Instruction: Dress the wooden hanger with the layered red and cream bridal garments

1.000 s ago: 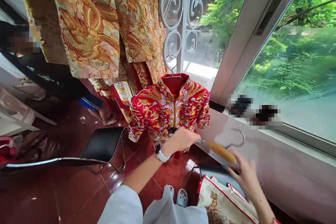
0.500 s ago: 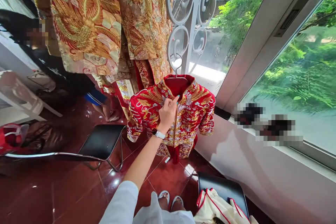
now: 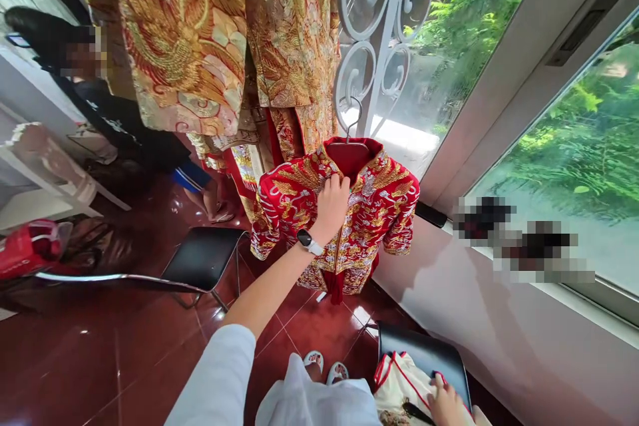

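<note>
A red jacket (image 3: pixel 382 213) with gold and silver embroidery hangs on a wire hanger (image 3: pixel 355 121) in front of me. My left hand (image 3: pixel 333 203), with a watch on its wrist, is closed at the jacket's front just below the collar, its fingers curled against the fabric. At the lower right, a cream garment with red trim (image 3: pixel 399 379) lies on a black chair (image 3: pixel 424 346). My right hand (image 3: pixel 446 405) is on this cloth, fingers bent together at its red edge. Part of the hand is cut off by the frame's bottom.
Gold embroidered garments (image 3: pixel 184 46) hang at the upper left beside a white scrolled metal stand (image 3: pixel 384 33). Another black chair (image 3: pixel 204 256) stands on the red tiled floor (image 3: pixel 150 359). A person (image 3: pixel 134 126) bends forward at the left. The window ledge (image 3: pixel 539 293) runs along the right.
My right hand has come into view at the lower right, onto the cream garment. My left fingers have curled in at the jacket front, where the index finger was stretched out. The view has shifted slightly.
</note>
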Demonstrator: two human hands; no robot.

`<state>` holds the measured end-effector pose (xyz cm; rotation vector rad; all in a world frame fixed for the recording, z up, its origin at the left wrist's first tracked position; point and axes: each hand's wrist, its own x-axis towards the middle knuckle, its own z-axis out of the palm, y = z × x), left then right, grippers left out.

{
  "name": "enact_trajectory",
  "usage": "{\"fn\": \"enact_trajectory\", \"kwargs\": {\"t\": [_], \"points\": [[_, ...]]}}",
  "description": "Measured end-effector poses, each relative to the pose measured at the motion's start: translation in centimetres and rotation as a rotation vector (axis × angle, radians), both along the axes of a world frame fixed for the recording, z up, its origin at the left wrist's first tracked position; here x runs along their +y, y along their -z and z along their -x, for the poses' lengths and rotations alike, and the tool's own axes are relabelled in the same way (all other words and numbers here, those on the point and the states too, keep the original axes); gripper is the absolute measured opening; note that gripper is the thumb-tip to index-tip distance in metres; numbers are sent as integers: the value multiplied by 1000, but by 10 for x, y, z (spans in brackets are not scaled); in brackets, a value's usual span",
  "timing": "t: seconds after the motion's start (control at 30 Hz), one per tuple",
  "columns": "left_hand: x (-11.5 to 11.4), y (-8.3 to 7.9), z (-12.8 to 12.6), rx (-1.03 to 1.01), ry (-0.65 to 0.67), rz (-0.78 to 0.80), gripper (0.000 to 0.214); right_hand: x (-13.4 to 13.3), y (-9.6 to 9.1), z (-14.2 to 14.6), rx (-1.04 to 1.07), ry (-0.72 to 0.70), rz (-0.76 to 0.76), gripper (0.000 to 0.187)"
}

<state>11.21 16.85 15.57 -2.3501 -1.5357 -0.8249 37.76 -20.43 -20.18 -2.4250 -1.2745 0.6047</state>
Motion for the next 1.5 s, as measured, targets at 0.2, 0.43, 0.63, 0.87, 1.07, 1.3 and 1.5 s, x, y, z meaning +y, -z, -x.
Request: {"fn": "enact_trajectory", "kwargs": {"t": [0.2, 0.43, 0.63, 0.87, 1.07, 1.3, 1.5], "points": [[8, -11, -9, 45, 94, 100, 31, 38, 14, 64, 342, -139, 51, 20], [7, 24, 6, -229, 260, 62, 24, 38, 12, 108, 550, -284, 124, 26], [7, 70, -4, -622, 295, -45, 18, 88, -13, 103, 590, -265, 13, 41], [-9, 71, -37, -1288, 185, 103, 20, 138, -64, 108, 574, -241, -151, 42], [0, 69, -34, -1247, 91, 118, 17, 127, -64, 119, 613, -408, -1, 36], [6, 68, -15, -953, 75, 75, 10, 129, -82, 119, 587, -444, 57, 29], [-27, 138, -13, -1056, 30, 457, 16, 200, -187, 121, 549, -282, -377, 38]]}}
